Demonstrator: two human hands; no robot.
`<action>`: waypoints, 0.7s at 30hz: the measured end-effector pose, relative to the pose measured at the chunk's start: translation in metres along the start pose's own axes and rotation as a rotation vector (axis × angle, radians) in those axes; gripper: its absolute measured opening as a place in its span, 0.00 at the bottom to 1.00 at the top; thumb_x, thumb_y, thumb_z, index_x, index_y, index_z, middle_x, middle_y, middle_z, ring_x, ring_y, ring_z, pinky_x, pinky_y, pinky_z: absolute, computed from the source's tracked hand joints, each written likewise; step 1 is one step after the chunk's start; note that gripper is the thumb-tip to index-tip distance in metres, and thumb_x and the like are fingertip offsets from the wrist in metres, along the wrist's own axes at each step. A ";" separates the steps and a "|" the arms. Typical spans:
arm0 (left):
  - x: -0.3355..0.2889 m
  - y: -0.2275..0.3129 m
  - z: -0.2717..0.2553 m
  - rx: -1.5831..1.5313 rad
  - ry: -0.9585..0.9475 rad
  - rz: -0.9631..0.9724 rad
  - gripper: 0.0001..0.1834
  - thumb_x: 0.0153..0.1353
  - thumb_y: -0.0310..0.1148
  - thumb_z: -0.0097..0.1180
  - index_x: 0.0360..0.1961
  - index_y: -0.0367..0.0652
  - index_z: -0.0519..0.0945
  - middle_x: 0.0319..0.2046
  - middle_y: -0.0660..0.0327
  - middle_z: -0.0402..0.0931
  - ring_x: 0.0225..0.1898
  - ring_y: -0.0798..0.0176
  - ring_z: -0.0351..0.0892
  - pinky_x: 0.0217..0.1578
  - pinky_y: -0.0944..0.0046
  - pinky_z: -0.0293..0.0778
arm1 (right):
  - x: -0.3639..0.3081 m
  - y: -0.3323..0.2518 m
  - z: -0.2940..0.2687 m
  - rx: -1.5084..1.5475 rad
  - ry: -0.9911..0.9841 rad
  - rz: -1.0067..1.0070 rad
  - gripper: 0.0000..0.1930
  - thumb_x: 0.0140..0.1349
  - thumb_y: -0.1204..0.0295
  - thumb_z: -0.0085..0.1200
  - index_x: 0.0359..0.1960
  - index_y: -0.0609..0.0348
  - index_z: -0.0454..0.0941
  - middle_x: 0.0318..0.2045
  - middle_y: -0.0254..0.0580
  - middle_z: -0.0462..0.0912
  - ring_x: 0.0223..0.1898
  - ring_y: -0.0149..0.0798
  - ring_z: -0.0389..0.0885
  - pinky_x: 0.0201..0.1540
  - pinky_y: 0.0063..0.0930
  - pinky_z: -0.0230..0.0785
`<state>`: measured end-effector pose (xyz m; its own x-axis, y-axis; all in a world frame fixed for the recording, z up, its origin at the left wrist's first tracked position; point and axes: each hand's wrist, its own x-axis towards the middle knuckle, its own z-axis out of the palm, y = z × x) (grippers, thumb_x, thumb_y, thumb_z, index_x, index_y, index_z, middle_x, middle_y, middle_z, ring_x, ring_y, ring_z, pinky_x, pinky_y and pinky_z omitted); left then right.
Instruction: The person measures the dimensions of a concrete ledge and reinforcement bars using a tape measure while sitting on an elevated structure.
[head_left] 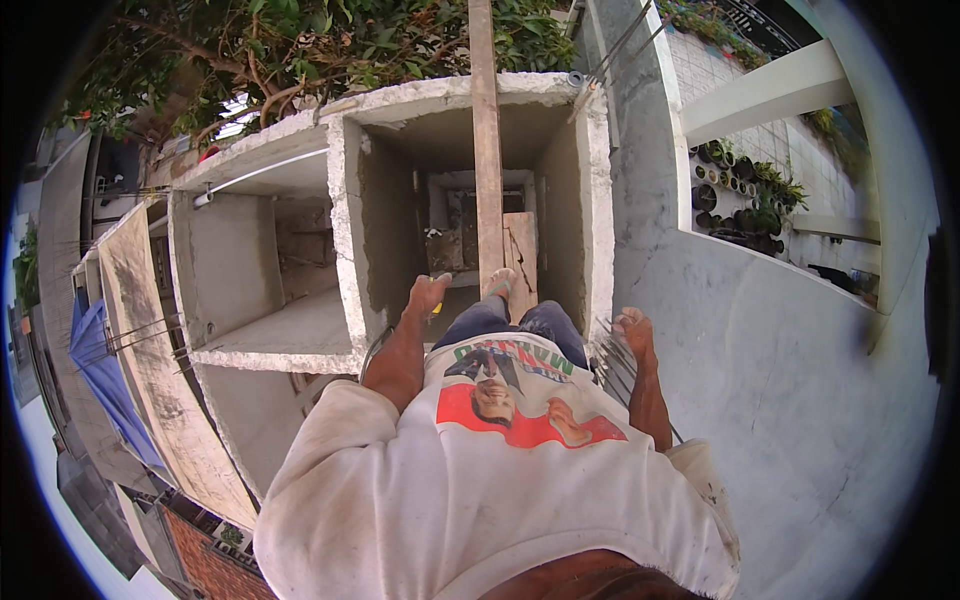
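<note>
My left hand (428, 292) is closed above the left side of an open concrete shaft. A small yellow thing (437, 309) shows under its fingers, too little of it to name. On the other side, my right hand (632, 326) is curled beside the shaft's right wall, over several thin steel bars (612, 368). Whatever may be inside its fingers is hidden. Between the hands, my sandalled foot (502, 284) rests on wood, where a long narrow plank (485, 150) crosses the shaft next to a shorter board (520, 250).
Rough concrete wall tops (346, 230) frame the deep shaft and an open bay to the left. A white pipe (270, 172) crosses that bay. Bare bars (625, 40) stick out at the far right corner. A grey wall (740, 380) rises on the right; leafy branches (380, 50) hang ahead.
</note>
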<state>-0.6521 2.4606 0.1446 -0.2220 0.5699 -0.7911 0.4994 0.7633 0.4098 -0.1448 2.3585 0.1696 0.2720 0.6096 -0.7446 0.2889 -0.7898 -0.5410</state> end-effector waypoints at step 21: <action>0.095 0.028 -0.070 -0.152 0.101 -0.079 0.32 0.60 0.53 0.62 0.39 0.24 0.83 0.33 0.51 0.82 0.36 0.58 0.80 0.37 0.53 0.75 | 0.074 0.065 0.081 0.107 -0.144 -0.015 0.18 0.61 0.77 0.60 0.53 0.68 0.76 0.39 0.49 0.84 0.36 0.43 0.87 0.31 0.30 0.79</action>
<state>-0.7178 2.5572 0.1119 -0.3423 0.5284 -0.7770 0.3470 0.8395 0.4180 -0.1801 2.3468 0.0484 0.1319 0.6113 -0.7803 0.1907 -0.7882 -0.5852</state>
